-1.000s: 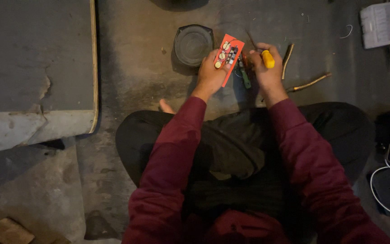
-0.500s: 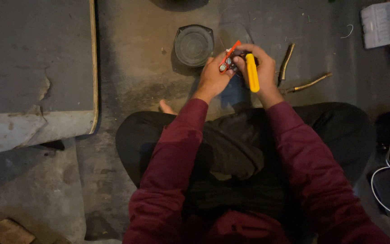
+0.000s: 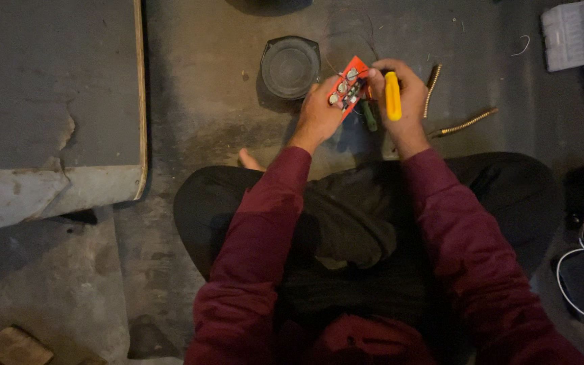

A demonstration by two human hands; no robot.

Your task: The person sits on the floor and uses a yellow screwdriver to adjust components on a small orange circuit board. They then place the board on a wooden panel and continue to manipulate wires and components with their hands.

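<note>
Gripping a small red circuit board (image 3: 347,88), the left hand (image 3: 319,115) faces the right hand (image 3: 403,101), whose fingers are wrapped around a yellow-handled tool (image 3: 393,96).

red circuit board (image 3: 347,89) in left hand (image 3: 319,116), yellow-handled tool (image 3: 393,96) in right hand (image 3: 407,101), above a concrete floor (image 3: 204,108)

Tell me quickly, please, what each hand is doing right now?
Left hand: closed on the red circuit board.
Right hand: closed around the yellow-handled tool, fingertips at the board's edge.
</note>
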